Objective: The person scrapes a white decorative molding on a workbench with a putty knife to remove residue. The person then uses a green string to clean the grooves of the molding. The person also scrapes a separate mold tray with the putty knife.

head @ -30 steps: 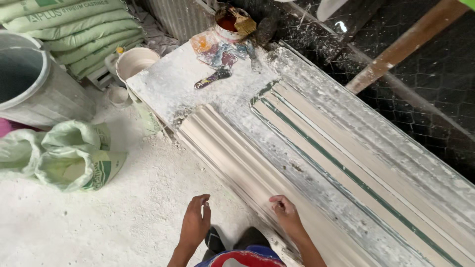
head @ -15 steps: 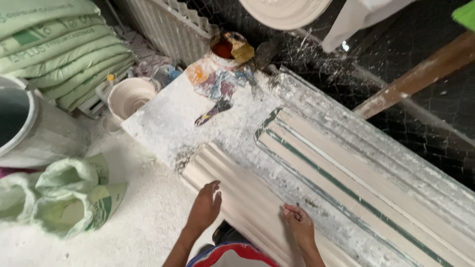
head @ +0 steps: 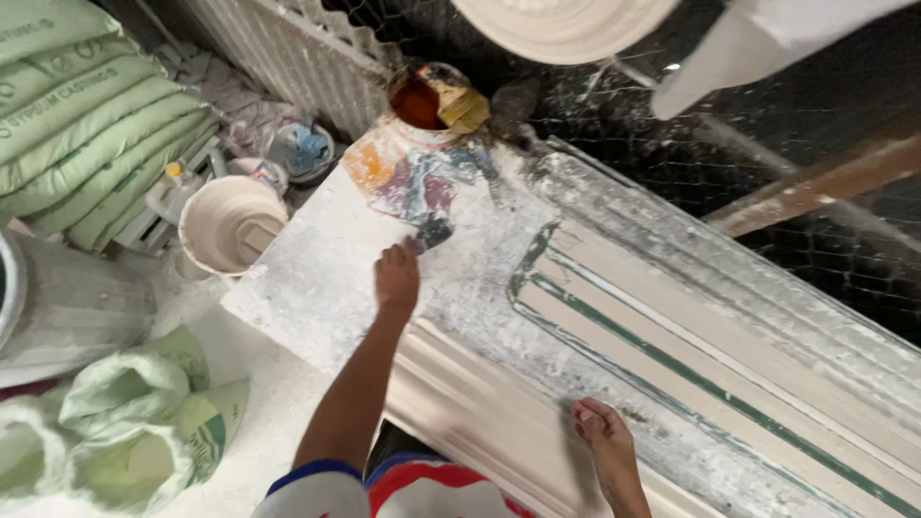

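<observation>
Your left hand [head: 396, 278] is stretched out over the dusty white worktable [head: 317, 278], fingers curled down at the handle end of a small scraper [head: 434, 233]. You can't tell whether it is actually gripped yet or only touched; the fingers hide the handle. The scraper lies flat on the worktable, just below the paint-smeared patch [head: 413, 177] at its far end, near the open tin [head: 427, 101] with reddish contents.

Your right hand [head: 606, 443] is spread and relaxed, holding nothing, palm pressed on the near edge of the worktable beside the ribbed plaster moulding [head: 480, 412].

Handling call on the scraper: 1 small, light, stiff tool, thin blade, likely crusted and dusty so a bit slick. Take it by the handle end nearest you, not the dark blade. Lying flat, it probably needs a fingertip under the edge to lift.

The moulding looks long, rigid and brittle; don't lean hard on it. A white bucket [head: 233, 223] sits left of the worktable, well clear.
</observation>
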